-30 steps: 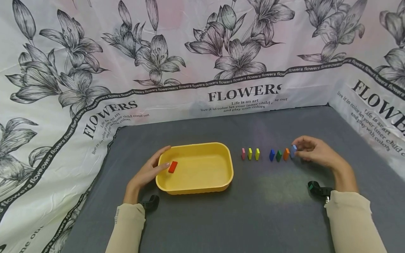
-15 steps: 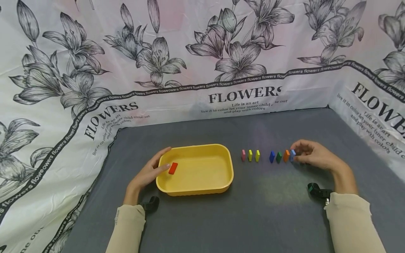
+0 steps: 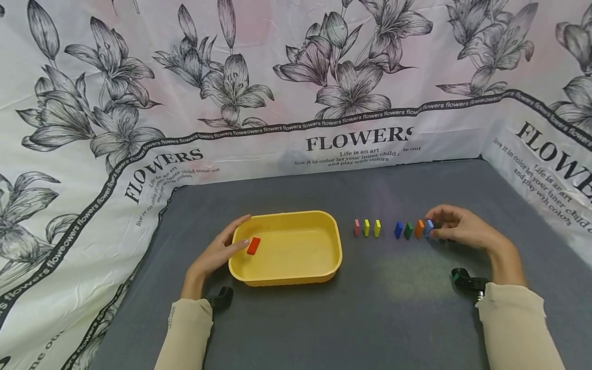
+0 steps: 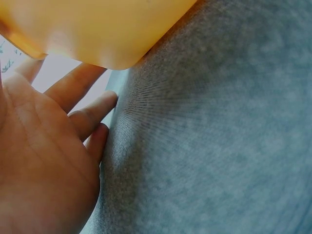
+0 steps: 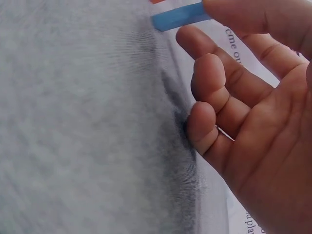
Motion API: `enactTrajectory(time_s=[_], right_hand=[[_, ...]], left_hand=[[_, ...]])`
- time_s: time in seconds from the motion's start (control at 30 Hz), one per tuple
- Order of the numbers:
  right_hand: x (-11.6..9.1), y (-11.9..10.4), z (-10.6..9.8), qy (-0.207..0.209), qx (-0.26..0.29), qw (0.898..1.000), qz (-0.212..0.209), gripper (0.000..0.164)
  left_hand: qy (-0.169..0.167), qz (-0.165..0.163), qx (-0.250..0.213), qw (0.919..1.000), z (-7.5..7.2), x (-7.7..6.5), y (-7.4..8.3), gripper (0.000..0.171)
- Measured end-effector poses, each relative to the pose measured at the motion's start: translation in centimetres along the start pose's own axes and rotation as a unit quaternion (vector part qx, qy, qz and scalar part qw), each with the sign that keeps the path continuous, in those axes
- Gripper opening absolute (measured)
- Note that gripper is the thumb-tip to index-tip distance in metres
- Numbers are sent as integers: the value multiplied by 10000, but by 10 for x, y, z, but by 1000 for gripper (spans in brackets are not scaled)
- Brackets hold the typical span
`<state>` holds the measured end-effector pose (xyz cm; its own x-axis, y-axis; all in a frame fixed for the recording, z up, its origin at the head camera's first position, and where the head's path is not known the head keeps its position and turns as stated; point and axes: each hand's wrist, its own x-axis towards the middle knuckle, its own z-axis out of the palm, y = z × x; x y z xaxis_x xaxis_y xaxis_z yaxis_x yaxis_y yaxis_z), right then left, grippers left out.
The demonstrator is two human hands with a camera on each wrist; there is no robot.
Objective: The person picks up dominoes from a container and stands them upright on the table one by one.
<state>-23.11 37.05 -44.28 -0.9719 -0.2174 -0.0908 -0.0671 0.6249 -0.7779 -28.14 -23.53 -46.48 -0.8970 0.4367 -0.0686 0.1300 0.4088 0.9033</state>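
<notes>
My left hand (image 3: 219, 252) grips the left end of a yellow plastic tub (image 3: 296, 275), thumb over the rim and fingers along the outer wall. A red block (image 3: 253, 245) lies flat in the tub near that thumb. To the right, my right hand (image 3: 464, 226) pinches a light blue block (image 3: 428, 227) between thumb and forefinger. This block stands upright close beside an orange block (image 3: 419, 228), at the right end of a row. In the right wrist view the light blue block (image 5: 179, 17) sits at the thumb tip, the other fingers loosely curled.
Left of the orange block stand a green block (image 3: 408, 230) and a dark blue block (image 3: 398, 229). Nearer the tub are two yellow blocks (image 3: 377, 228) and a pink block (image 3: 356, 227). A flower-printed cloth (image 3: 287, 92) hangs around the dark grey table (image 3: 361, 324).
My right hand has brought the light blue block slightly down and left, in line beside the orange block. The left hand stays on the tub.
</notes>
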Motion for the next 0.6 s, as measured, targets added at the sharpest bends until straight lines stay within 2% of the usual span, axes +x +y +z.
enactTrajectory(time_s=[0.23, 0.37, 0.43, 0.6], right_hand=[[-3, -14, -6, 376, 15, 9986, -362, 41], [-3, -37, -5, 651, 57, 9965, -524, 38], [-1, -50, -2, 748, 43, 9945, -737, 36], [13, -81, 18, 753, -64, 9890, -1272, 34]], left_hand=[[-31, -27, 7, 10000, -1, 1, 0, 65], [-34, -38, -35, 10000, -1, 2, 2, 65], [-26, -34, -26, 10000, -1, 2, 1, 64], [15, -24, 31, 10000, -1, 2, -2, 65]])
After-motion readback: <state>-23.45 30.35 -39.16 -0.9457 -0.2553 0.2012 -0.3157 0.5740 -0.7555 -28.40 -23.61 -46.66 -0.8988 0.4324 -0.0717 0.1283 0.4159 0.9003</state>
